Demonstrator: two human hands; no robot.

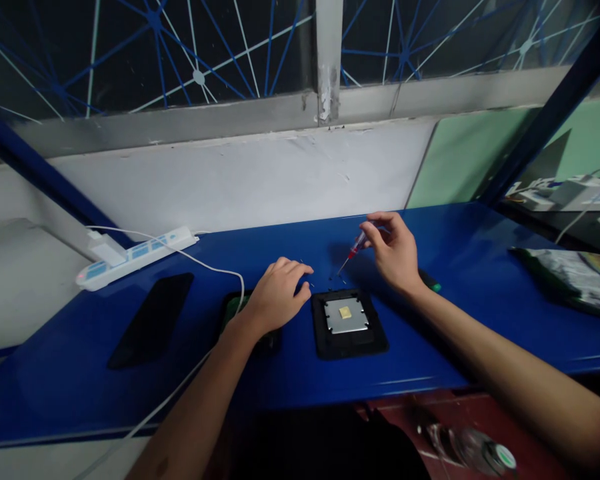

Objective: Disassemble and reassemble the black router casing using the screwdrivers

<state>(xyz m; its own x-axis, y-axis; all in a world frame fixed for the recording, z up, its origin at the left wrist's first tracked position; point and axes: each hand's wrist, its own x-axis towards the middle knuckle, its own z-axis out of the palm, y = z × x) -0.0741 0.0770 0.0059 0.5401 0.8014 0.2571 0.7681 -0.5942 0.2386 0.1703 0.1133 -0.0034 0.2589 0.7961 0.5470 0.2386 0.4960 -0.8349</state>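
Observation:
My right hand (393, 250) is closed round the handle of a screwdriver (359, 244), whose thin shaft slants down to the left. Its tip is close to several small screws (341, 279) on the blue table. Beside them, my left hand (285, 287) hovers low or rests with its fingers apart, nothing in them. Between the hands, nearer me, lies a black square device part (375, 343) with a silver metal plate (347, 323) and a small yellowish square (345, 312) at its centre. A dark case with green inside (229, 308) is partly hidden under my left hand and wrist.
On the blue table (300, 390) a black flat panel (153, 320) lies left, below a white power strip (140, 253). A white cable (205, 264) runs past my left forearm. A green-tipped tool (430, 281) is behind my right wrist. A foil bag (570, 277) lies right.

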